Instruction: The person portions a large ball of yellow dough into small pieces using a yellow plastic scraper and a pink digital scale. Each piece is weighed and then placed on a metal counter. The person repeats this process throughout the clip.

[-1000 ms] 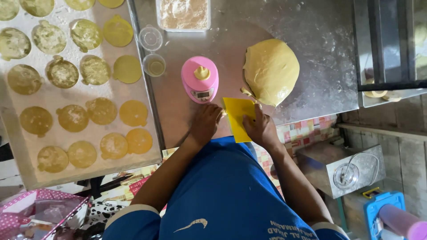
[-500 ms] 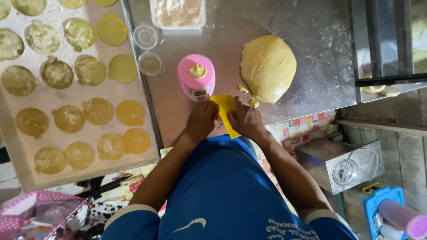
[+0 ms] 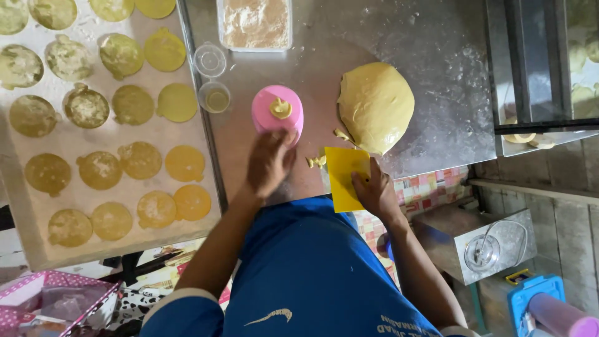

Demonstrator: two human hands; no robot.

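Steel bench, floured in patches, seen from straight above; wooden wall and a metal box at the right edge.

Right hand: clenched on the near edge of a yellow plastic scraper, which lies flat on the bench with its far edge just beside the dough mass. Left hand: open, palm down, fingers loosely spread, holding nothing; it hovers over the near side of the pink scale and hides the display. A small dough lump sits on the scale platform. Loose dough scraps lie on the bench between the two hands.

Outward: two clear plastic cups to the left of the scale, a tub of flour at the far edge, and a floured tray of flattened dough discs along the left.

Judgement: the step in hand looks like portioning by weight, one piece cut off and on the scale. The next move probably calls for a clear view of the display, then adding a scrap or trimming with the scraper, which means pressing its edge cleanly through soft, sticky dough.
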